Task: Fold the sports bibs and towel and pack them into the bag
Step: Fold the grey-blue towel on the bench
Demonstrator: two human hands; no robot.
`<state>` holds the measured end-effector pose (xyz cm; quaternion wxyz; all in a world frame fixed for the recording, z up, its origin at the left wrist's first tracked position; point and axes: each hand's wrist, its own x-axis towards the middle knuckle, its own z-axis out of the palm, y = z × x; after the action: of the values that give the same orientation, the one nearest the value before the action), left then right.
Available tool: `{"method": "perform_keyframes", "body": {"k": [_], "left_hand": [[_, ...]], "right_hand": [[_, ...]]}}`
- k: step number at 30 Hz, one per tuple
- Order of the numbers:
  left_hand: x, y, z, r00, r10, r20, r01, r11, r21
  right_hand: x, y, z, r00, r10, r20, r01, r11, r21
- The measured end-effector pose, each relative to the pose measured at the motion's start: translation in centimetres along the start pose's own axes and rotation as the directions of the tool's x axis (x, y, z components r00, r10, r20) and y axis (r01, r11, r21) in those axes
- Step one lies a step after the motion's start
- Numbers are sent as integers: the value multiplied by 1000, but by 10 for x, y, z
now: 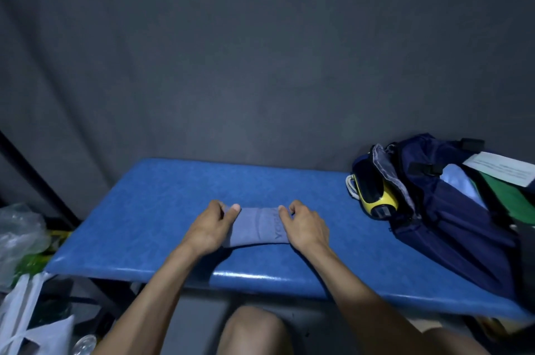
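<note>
Fingers [235,207] of the left hand [209,228] were curled over the left end of a folded blue-grey towel [256,227], the thumb tip lying on top of the cloth, while the right hand [304,225] pinched the right end with its fingers bent round the edge. That towel lay as a small, thick rectangle near the middle of a padded bench [144,209], between the two hands and closer to the near edge than the far one. Its weave looked soft and matte, with raised lettering along the right side that was too blurred to read fully.

Glossy blue vinyl covered the bench top, faintly mottled, with rounded corners and a bright sheen along the near rim. Behind it hung a dull grey fabric backdrop [260,50], loosely creased, with a dark pole [31,172] slanting down at the far left.

At the right end of the bench sat a navy bag [451,227], limp and crumpled nylon, its mouth gaping toward the right. Pale blue and green cloth showed inside, and a white paper sheet [500,167] rested across the opening. Touching the bag's left side lay a shiny yellow-and-black object [373,192] with a white cord.

Crinkled clear plastic bags [20,236] were heaped low at the left, beside the bench. A bare knee [254,328] showed at the near edge.
</note>
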<state>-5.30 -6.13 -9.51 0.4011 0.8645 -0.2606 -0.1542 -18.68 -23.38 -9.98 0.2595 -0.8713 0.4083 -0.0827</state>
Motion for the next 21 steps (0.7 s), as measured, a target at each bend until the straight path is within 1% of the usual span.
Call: {"method": "perform_keyframes", "body": {"k": [1,2,4,5,6,8,9,10,12,13,15,17,21], "left_hand": [[-4,1,-1,999,39,-22,-41,995,-94],[-10,4,-4,995,87,-51,-93,984,-150],[-19,15,-10,976,209,-60,-217,960,-177],[-23,25,-13,961,272,-37,-274,944,-182],[-27,38,-16,941,339,-3,-334,924,-184],[-37,73,-19,869,491,60,-472,859,-201],[-42,93,-18,826,558,83,-530,819,-221],[-47,115,-16,788,608,100,-572,782,-246],[-55,155,-8,721,681,130,-632,723,-279],[-58,173,-2,689,709,149,-656,698,-287],[-65,208,16,638,749,178,-694,660,-288],[-72,241,39,599,780,180,-723,624,-297],[-86,297,103,551,818,162,-757,573,-314]], "right_hand": [[-3,0,-2,1000,5,7,-5,1000,8],[-7,0,-6,1000,8,14,-8,1000,11],[-14,2,-19,1000,-24,-5,24,999,46],[-21,4,-28,996,-88,-33,91,992,85],[-29,5,-41,981,-183,-65,190,974,126],[-49,5,-73,918,-381,-106,394,907,147],[-58,8,-90,889,-448,-94,457,880,133],[-67,12,-109,879,-474,-60,477,870,123],[-81,27,-145,885,-466,-11,462,874,152],[-88,37,-163,888,-459,-22,456,873,173],[-102,64,-194,899,-430,-87,439,877,196],[-115,91,-221,909,-389,-148,412,892,185],[-127,148,-261,946,-285,-152,305,943,131]]}}
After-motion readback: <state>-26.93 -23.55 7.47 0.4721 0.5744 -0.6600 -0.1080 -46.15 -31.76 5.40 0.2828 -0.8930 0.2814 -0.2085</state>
